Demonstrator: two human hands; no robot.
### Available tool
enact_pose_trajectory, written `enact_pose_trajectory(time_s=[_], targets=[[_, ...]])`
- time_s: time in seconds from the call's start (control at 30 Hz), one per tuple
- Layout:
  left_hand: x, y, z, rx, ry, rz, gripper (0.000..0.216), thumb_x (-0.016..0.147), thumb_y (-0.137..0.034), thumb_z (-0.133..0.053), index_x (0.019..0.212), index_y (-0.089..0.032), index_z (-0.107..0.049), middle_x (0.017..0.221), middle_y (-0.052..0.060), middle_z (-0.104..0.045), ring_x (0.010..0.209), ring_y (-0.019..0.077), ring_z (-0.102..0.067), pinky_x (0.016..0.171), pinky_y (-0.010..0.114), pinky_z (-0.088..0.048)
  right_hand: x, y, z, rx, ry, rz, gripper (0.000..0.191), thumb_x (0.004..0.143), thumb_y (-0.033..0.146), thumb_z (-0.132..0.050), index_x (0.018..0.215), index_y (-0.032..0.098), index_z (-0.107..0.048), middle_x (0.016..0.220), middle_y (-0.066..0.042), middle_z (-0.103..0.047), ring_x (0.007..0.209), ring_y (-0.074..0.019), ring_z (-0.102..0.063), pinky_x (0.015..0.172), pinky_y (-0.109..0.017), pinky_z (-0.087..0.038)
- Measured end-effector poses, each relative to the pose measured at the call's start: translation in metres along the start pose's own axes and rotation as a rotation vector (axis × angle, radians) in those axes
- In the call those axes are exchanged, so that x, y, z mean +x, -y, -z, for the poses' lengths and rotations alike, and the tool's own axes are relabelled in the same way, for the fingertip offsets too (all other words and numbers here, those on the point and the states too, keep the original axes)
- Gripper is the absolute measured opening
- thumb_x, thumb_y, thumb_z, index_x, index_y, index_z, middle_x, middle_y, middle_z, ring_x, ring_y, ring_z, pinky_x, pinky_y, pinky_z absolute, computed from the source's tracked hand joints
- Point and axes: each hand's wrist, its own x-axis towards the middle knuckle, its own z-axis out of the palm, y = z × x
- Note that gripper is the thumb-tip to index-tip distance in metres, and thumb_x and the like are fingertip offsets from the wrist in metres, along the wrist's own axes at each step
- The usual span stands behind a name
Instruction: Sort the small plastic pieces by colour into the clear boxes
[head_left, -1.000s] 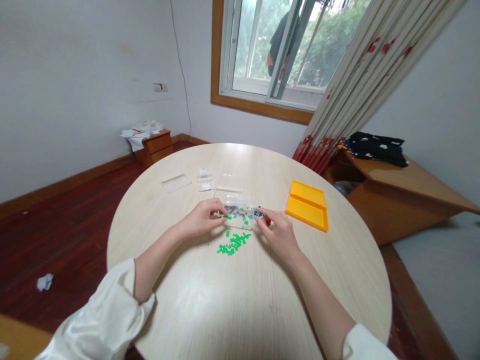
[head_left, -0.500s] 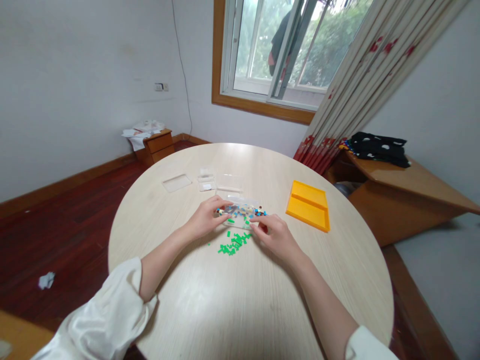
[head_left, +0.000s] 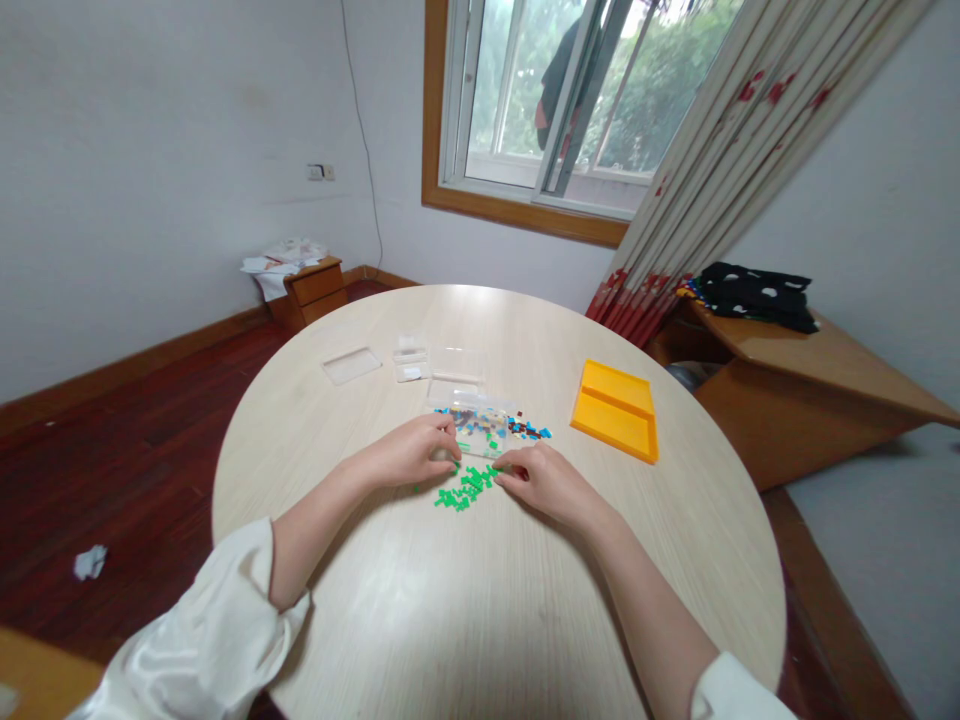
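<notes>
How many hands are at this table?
2: the left hand beside the clear box, the right hand at the right edge of the green pieces.

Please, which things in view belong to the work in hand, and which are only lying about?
Likely in use:
green pieces, near left hand and right hand
clear box

Likely lying about:
yellow tray, untouched
black cloth
crumpled paper on the floor
</notes>
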Motion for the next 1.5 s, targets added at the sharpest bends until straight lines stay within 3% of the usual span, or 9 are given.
enact_pose_trajectory(time_s=[0.33,0.53,0.67,0.83,1.03,1.13,1.33,1.5], targets=[[0.0,0.005,-0.008,0.135,0.026,-0.041,0.014,0.076,-0.015,-0.058,0.08,-0.018,-0.071,0.093,0.006,-0.052,0.089,0.019,-0.052,0.08,0.03,-0.042,-0.001,0.002,-0.002,0.057,-0.024,0.022,0.015,0.079,0.017,-0.056,0.078,0.018,-0.071,0.059,0.001,-0.061,0.055,-0.0112,-0.05,0.057,-0.022,-0.035],[0.002,0.003,-0.009,0.154,0.031,-0.032,0.015,0.075,-0.011,-0.059,0.08,-0.018,-0.071,0.094,0.007,-0.052,0.091,0.0201,-0.051,0.081,0.031,-0.041,0.003,-0.004,-0.007,0.081,-0.418,0.01,0.016,0.082,0.024,-0.057,0.088,0.018,-0.07,0.062,-0.001,-0.062,0.06,-0.0135,-0.052,0.062,-0.025,-0.038],[0.002,0.003,-0.009,0.163,0.027,-0.039,0.013,0.075,-0.012,-0.059,0.079,-0.018,-0.071,0.094,0.007,-0.051,0.092,0.0204,-0.05,0.083,0.031,-0.041,0.008,-0.01,-0.014,0.065,-0.519,-0.016,0.023,0.085,0.028,-0.053,0.096,0.018,-0.07,0.063,-0.002,-0.064,0.057,-0.0138,-0.051,0.062,-0.027,-0.038],[0.002,0.002,-0.008,0.18,0.018,-0.049,0.009,0.075,-0.015,-0.061,0.077,-0.018,-0.069,0.097,0.007,-0.05,0.096,0.0219,-0.048,0.084,0.032,-0.04,0.007,-0.012,-0.011,0.063,-0.457,-0.024,0.024,0.083,0.028,-0.053,0.097,0.017,-0.07,0.066,-0.003,-0.066,0.06,-0.014,-0.052,0.062,-0.026,-0.039],[0.002,0.0,-0.008,0.187,0.022,-0.038,0.011,0.075,-0.014,-0.058,0.07,-0.017,-0.067,0.096,0.007,-0.051,0.096,0.0222,-0.047,0.086,0.034,-0.04,-0.005,-0.004,0.007,0.137,-0.119,0.017,0.022,0.08,0.02,-0.05,0.08,0.019,-0.072,0.059,0.001,-0.061,0.053,-0.0103,-0.049,0.053,-0.022,-0.036],[0.001,0.001,-0.008,0.143,-0.01,-0.049,0.009,0.075,-0.016,-0.059,0.076,-0.019,-0.068,0.099,0.007,-0.05,0.099,0.0215,-0.047,0.089,0.034,-0.04,-0.005,-0.004,0.008,0.12,-0.047,0.031,0.023,0.077,0.015,-0.051,0.08,0.02,-0.073,0.063,0.0,-0.064,0.056,-0.0112,-0.052,0.054,-0.022,-0.036],[0.002,0.006,-0.008,0.102,-0.294,-0.032,0.014,0.079,-0.018,-0.059,0.091,-0.019,-0.067,0.104,0.007,-0.048,0.102,0.0204,-0.045,0.092,0.037,-0.04,-0.002,-0.005,0.004,0.089,-0.001,0.032,0.025,0.075,0.01,-0.051,0.081,0.021,-0.073,0.071,-0.002,-0.069,0.064,-0.0132,-0.058,0.061,-0.023,-0.04],[0.005,0.015,-0.012,0.121,-0.472,0.026,0.014,0.08,-0.02,-0.059,0.092,-0.02,-0.067,0.103,0.007,-0.048,0.1,0.0201,-0.044,0.09,0.04,-0.042,-0.002,0.0,0.004,0.059,0.013,0.03,0.022,0.075,0.008,-0.051,0.071,0.019,-0.07,0.064,0.0,-0.065,0.059,-0.0117,-0.055,0.059,-0.023,-0.037]])
